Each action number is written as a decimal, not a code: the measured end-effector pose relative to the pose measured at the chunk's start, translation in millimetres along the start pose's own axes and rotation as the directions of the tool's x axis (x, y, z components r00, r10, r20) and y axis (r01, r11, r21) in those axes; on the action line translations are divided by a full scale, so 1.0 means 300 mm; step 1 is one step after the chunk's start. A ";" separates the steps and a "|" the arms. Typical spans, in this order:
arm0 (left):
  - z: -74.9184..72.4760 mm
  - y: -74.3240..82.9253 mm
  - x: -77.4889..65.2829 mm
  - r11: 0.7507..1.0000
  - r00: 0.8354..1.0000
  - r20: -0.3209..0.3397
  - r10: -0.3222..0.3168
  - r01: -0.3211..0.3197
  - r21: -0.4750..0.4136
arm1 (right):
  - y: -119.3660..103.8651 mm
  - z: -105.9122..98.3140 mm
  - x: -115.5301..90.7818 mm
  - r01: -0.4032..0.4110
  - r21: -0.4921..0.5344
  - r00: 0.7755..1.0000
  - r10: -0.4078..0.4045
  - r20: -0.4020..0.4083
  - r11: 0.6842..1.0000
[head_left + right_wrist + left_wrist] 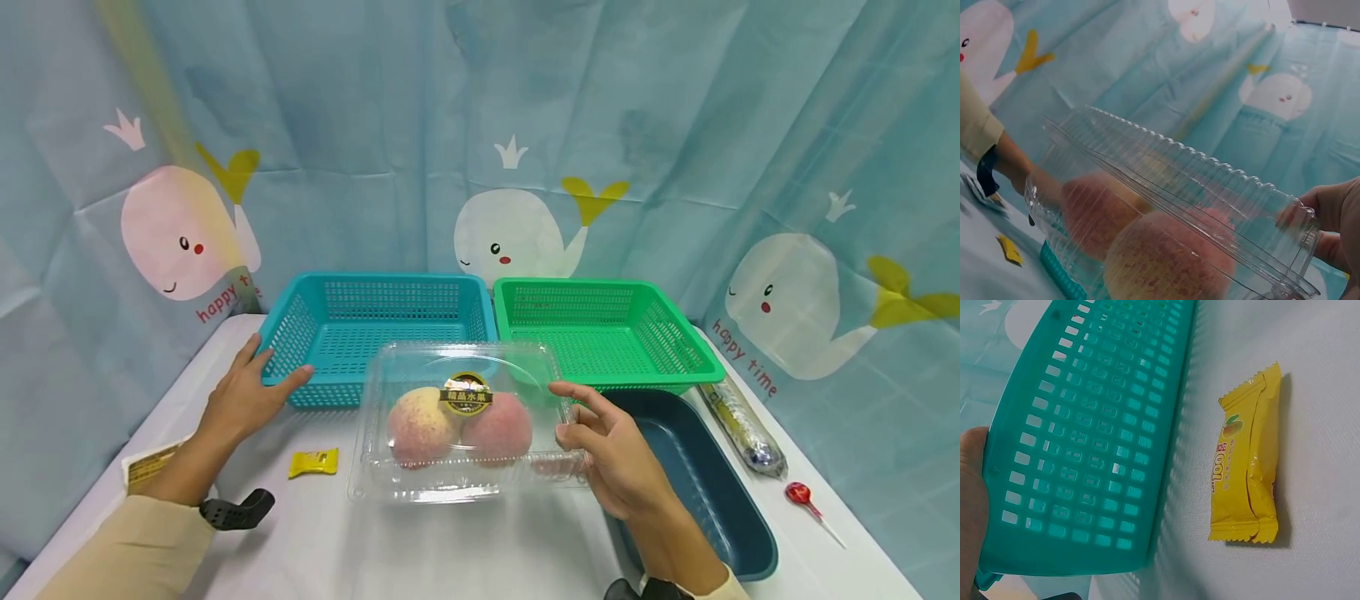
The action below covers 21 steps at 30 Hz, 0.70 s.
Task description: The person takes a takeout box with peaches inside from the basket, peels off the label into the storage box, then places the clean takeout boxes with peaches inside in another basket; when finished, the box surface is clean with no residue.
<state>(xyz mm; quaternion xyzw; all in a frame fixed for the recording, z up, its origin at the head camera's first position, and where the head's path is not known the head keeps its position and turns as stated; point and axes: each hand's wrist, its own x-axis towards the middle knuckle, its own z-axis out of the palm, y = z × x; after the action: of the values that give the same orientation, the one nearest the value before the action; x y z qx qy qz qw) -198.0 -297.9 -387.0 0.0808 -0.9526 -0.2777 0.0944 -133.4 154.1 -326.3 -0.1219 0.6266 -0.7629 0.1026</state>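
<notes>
My right hand grips the right end of a clear plastic fruit box, raised and tilted in front of the baskets. Inside lie two peaches, under a round black and gold label on the lid. In the right wrist view, fingers and thumb pinch the edge of the box. At the left, my left hand rests at the near left corner of the blue basket, its thumb over the rim. The left wrist view shows part of that hand against the basket's side.
A yellow wrapped candy lies before the blue basket. Right of that basket stands a green basket, with a dark blue tray in front. A silvery wrapped roll and a red lollipop lie at right. Behind my left forearm is a yellow-and-white packet.
</notes>
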 end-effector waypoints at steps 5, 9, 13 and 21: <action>0.001 0.001 -0.001 1.000 1.000 -0.006 0.005 -0.005 -0.004 | 0.045 -0.018 -0.041 -0.022 0.048 1.000 0.023 -0.017 0.999; 0.003 -0.001 0.000 1.000 1.000 -0.013 0.014 -0.014 -0.005 | 0.091 -0.034 -0.063 -0.049 0.063 0.998 0.052 -0.040 0.997; 0.003 -0.005 0.001 1.000 1.000 -0.013 0.013 -0.013 -0.001 | 0.133 -0.044 -0.077 -0.058 0.054 0.997 0.061 -0.050 0.997; 0.004 -0.005 0.002 1.000 1.000 -0.011 0.013 -0.013 0.006 | 0.186 -0.047 -0.080 -0.092 0.034 0.992 0.094 -0.086 0.995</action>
<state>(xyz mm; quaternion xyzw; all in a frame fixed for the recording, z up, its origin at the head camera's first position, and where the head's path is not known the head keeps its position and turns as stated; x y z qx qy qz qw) -198.5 -298.5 -388.6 0.0767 -0.9534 -0.2737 0.1010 -114.8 163.9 -385.1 -0.0577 0.6238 -0.7713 0.1125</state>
